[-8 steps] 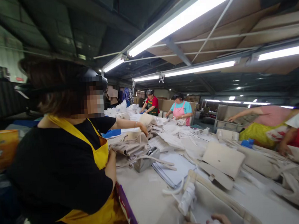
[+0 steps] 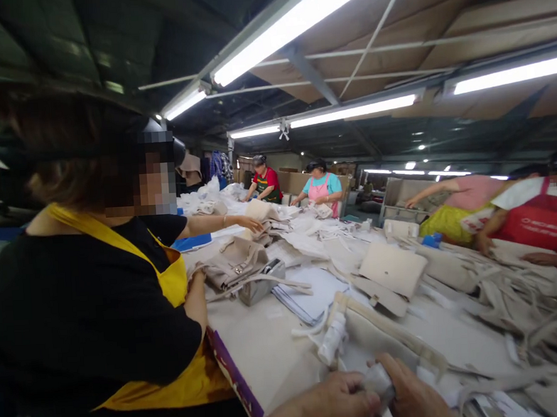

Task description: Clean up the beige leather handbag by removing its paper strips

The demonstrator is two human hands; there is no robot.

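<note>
Low in the view, my left hand [image 2: 340, 398] and my right hand [image 2: 412, 389] are close together. Both are closed on a small whitish bundle [image 2: 378, 381], which looks like wrapping around something; its inside is hidden. Just beyond them lies a beige handbag [image 2: 385, 334], partly covered by my hands. A white-wrapped part [image 2: 332, 338], perhaps a strap fitting, rests at the bag's left end.
A grey tape dispenser [image 2: 263, 283] stands near a stack of white sheets [image 2: 307, 288]. A flap bag [image 2: 390, 268] lies beyond. Left, close by, a person in a yellow apron [image 2: 164, 272] reaches over the table. Bags and straps [image 2: 530, 319] pile up right; several people work around.
My hands have risen further into view with the whitish bundle. The whole scene has shifted left and slightly up as my head turned. The neighbour's arm still reaches across.
</note>
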